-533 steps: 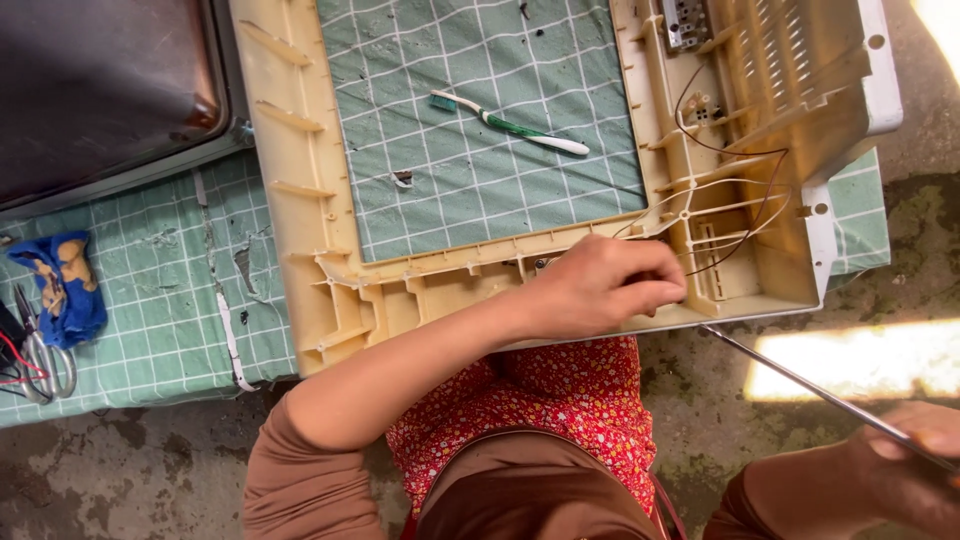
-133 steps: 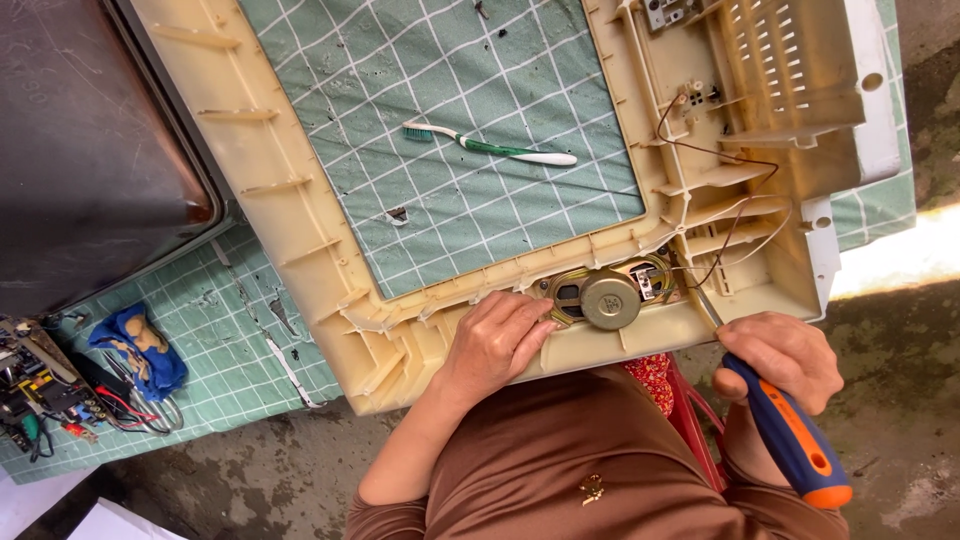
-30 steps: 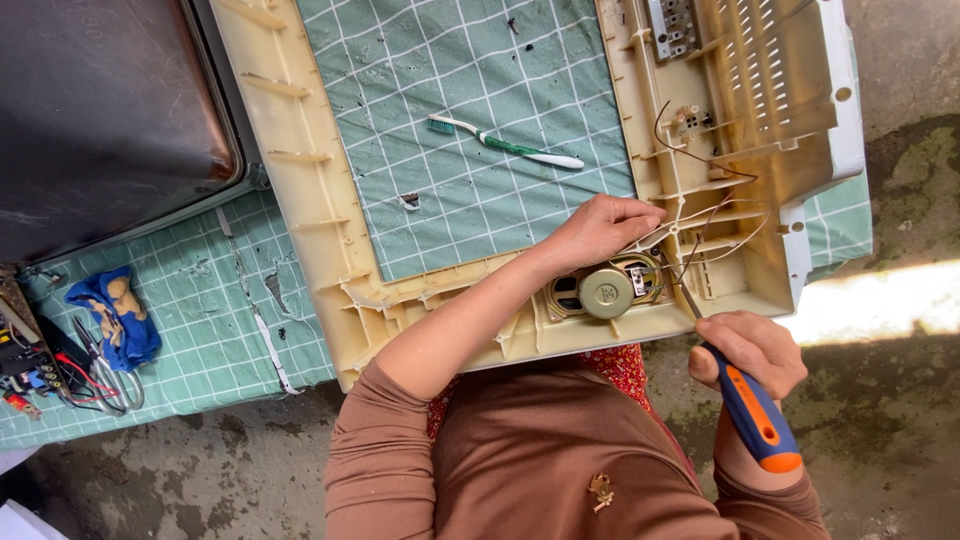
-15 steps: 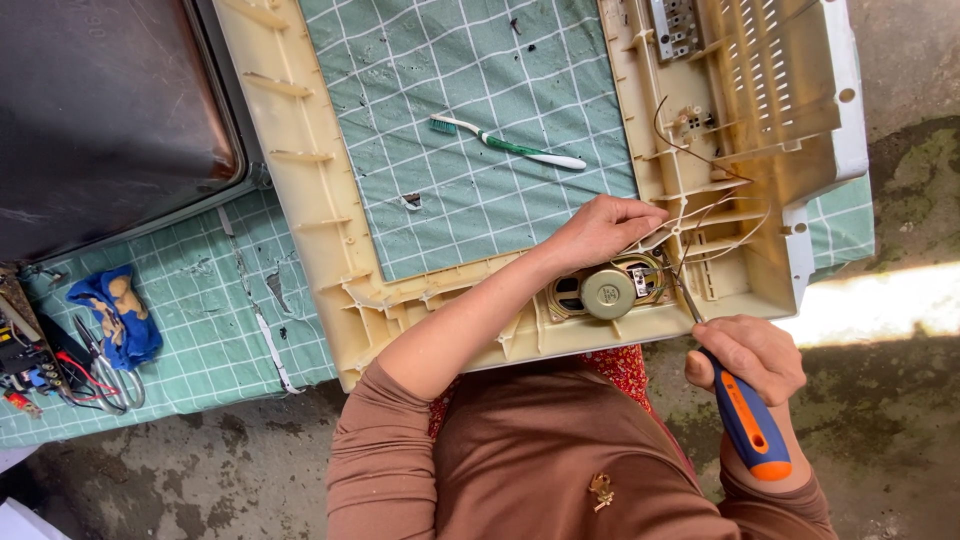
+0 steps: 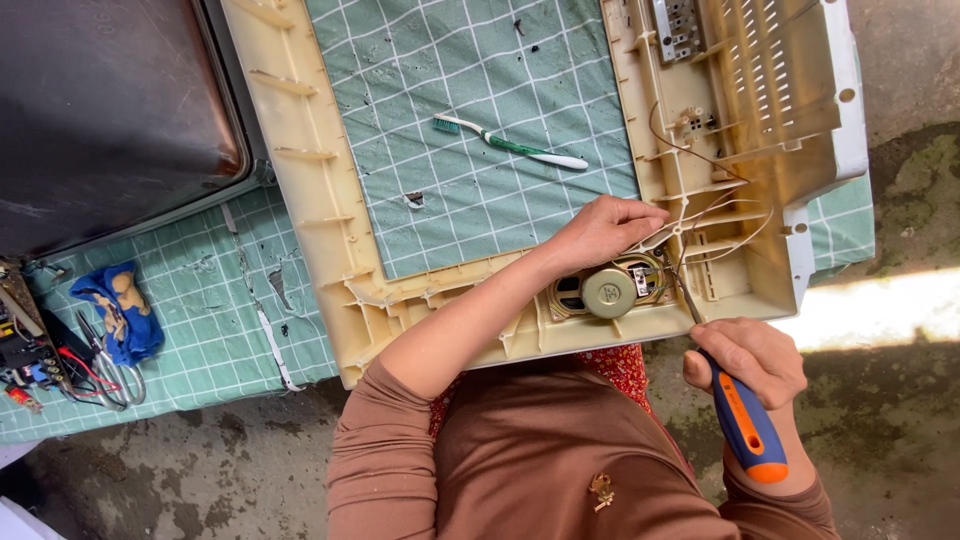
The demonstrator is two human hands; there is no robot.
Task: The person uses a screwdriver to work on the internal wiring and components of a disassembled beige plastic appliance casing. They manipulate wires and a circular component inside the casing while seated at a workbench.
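Right grip (image 5: 748, 360) holds screwdriver (image 5: 735, 410) beside speaker (image 5: 608, 292).

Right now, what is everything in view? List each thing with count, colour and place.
plastic housing frame: one, cream, across the mat
speaker: one, brass-coloured, round, in the frame's near edge
toothbrush: one, green and white, on the mat inside the frame
cutting mat: one, green, gridded
dark panel: one, top left
blue cloth: one, far left
screwdriver: one, blue and orange handle
left hand: on the wires above the speaker
right hand: grips the screwdriver
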